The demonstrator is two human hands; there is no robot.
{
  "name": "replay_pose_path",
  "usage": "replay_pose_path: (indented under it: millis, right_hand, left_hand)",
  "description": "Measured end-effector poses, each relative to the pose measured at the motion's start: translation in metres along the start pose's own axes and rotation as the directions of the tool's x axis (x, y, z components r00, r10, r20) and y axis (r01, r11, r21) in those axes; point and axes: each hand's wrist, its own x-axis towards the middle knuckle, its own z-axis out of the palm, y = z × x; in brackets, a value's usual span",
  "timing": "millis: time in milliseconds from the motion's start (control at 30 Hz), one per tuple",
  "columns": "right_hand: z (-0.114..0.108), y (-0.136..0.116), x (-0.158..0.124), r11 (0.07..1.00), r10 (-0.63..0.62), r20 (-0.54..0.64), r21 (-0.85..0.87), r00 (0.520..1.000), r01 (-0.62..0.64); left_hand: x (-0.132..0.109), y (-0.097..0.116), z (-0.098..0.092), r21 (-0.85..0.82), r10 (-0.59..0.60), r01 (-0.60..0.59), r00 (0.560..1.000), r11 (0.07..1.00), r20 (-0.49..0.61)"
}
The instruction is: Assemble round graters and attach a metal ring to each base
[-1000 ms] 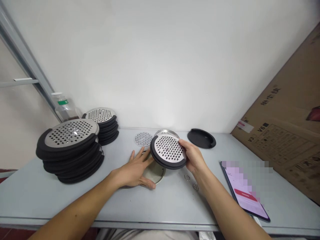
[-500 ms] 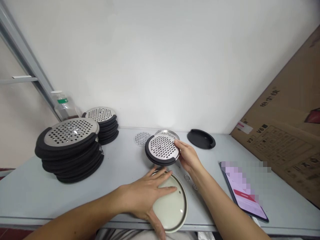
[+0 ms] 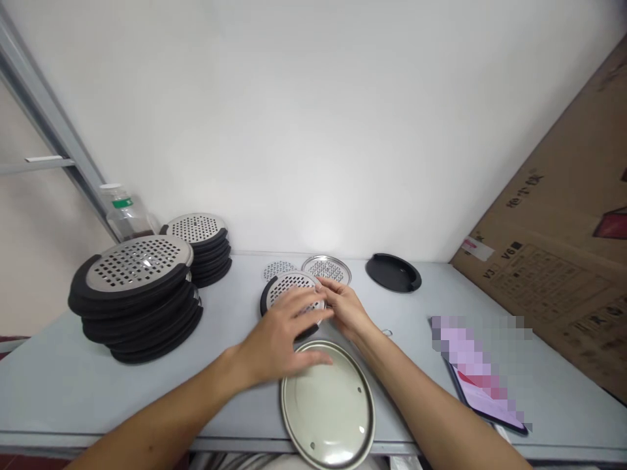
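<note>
Left hand (image 3: 280, 321) fingers spread over black-rimmed perforated disc (image 3: 289, 284), grip unclear; right hand (image 3: 345, 308) fingers pinch its edge; metal lid (image 3: 328, 406) just below.

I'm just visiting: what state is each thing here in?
Black-rimmed strainer, under both hands.
Left hand, spread over the strainer.
Right hand, pinching its edge.
Pale round plate, lying flat.
Steel disc, lying flat.
Black round tray, lying flat.
Strainer stacks, piled up.
Phone, screen lit.
Bottle, upright, capped.
</note>
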Motion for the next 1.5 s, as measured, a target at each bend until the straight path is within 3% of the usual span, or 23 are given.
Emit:
replay_pose_path:
  millis: [67,200,367,467,800,1067,1200,1300,1500]
  right_hand:
    - [0.004,0.003,-0.001,1.0,0.01,0.036,0.0,0.999,-0.01]
    - [0.012,0.009,0.0,0.999,0.035,0.143,0.002,0.989,-0.035]
    - [0.014,0.012,0.0,0.998,0.056,0.366,-0.001,0.929,-0.06]
    - [0.013,0.014,0.0,0.998,0.033,0.449,-0.07,0.893,-0.001]
    - [0.01,0.017,0.0,0.944,-0.02,0.428,-0.291,0.903,0.158]
    - [-0.003,0.008,-0.016,0.717,-0.073,0.527,-0.562,0.846,0.412]
    - [-0.013,-0.011,-0.028,0.487,-0.055,0.508,-0.738,0.859,0.468]
    - [-0.019,-0.024,-0.036,0.349,0.016,0.469,-0.83,0.883,0.434]
    - [-0.025,-0.038,-0.044,0.268,0.246,0.468,-0.874,0.849,0.404]
  left_hand:
    - [0.003,-0.013,-0.005,0.138,-0.094,0.092,0.995,0.986,0.012]
    - [0.001,-0.032,-0.005,0.204,-0.195,0.155,0.961,0.967,0.194]
    - [-0.005,-0.036,-0.002,0.213,-0.277,0.226,0.927,0.95,0.253]
    - [-0.008,-0.035,-0.002,0.239,-0.326,0.266,0.907,0.934,0.266]
    - [-0.013,-0.024,-0.005,0.292,-0.501,0.425,0.822,0.857,0.273]
    - [-0.016,-0.023,-0.003,0.348,-0.544,0.452,0.804,0.822,0.241]
    - [-0.017,-0.024,-0.006,0.388,-0.568,0.467,0.797,0.795,0.205]
    - [-0.015,-0.027,-0.011,0.41,-0.601,0.495,0.779,0.766,0.181]
    - [-0.014,-0.049,-0.008,0.472,-0.628,0.537,0.777,0.699,0.046]
